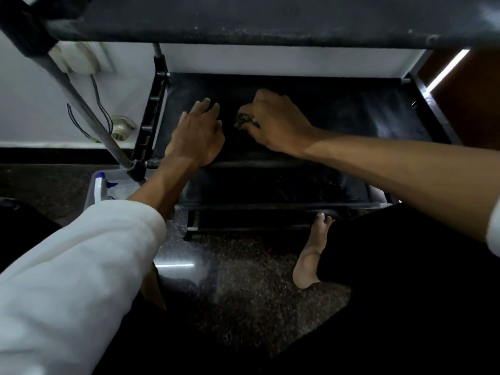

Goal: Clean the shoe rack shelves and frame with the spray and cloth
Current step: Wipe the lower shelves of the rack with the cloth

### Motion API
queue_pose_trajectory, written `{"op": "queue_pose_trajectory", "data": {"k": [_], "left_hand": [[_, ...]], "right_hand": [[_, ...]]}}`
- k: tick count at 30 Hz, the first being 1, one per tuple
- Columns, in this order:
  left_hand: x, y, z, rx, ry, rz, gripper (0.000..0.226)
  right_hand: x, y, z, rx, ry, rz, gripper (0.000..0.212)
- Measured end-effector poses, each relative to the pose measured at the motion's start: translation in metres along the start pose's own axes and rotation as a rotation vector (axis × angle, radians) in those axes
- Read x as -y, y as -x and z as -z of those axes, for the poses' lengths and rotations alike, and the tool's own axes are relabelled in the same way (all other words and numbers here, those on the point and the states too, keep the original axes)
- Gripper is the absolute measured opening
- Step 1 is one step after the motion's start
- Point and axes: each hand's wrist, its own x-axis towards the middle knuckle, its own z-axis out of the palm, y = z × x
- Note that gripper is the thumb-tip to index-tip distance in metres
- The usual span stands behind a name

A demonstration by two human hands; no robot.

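Dust is lying thick on the upper shelf (270, 25), and it is likely to be falling onto the middle shelf (351, 112) where the right hand (273, 123) is gripping a bunched cloth (244, 122). The left hand (198, 131) is pressing flat, fingers spread, and could be slipping if the surface is wet. The spray bottle (104, 186) is standing by the rack's left leg; no writing is readable.

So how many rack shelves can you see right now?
3: top shelf overhead, middle shelf under both hands, bottom shelf below. Others may be hidden.
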Motion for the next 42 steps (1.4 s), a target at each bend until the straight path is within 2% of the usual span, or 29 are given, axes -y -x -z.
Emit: {"op": "queue_pose_trajectory", "data": {"k": [3,8,12,15,19,22,27,33,42], "left_hand": [[-0.001,0.002,0.000,-0.007,-0.009,-0.008,0.050],[-0.002,0.003,0.001,-0.023,-0.038,-0.043,0.049],[0.002,0.001,-0.001,-0.017,-0.017,-0.048,0.048],[0.005,-0.002,-0.003,-0.009,-0.020,-0.046,0.049],[0.004,-0.003,-0.003,-0.004,-0.031,-0.032,0.049],[0.004,-0.004,-0.003,-0.012,-0.021,-0.036,0.049],[0.007,-0.004,-0.006,-0.022,-0.010,-0.048,0.049],[0.005,-0.005,-0.006,-0.016,-0.017,-0.038,0.050],[0.002,-0.003,-0.001,0.015,-0.040,-0.028,0.050]], "right_hand": [[-0.004,-0.012,0.006,0.016,0.100,0.012,0.028],[-0.018,-0.016,0.015,0.066,0.020,-0.071,0.031],[-0.031,-0.002,0.027,0.205,-0.036,-0.039,0.033],[-0.029,0.012,0.032,0.319,-0.125,0.059,0.033],[-0.009,0.014,0.022,0.246,-0.286,0.205,0.033],[-0.004,0.005,0.018,0.247,-0.290,0.299,0.035],[-0.036,0.024,0.027,0.290,-0.362,0.273,0.038],[-0.080,0.047,0.046,0.362,-0.320,0.161,0.044],[-0.022,0.010,0.021,0.215,-0.136,0.404,0.028]]}}
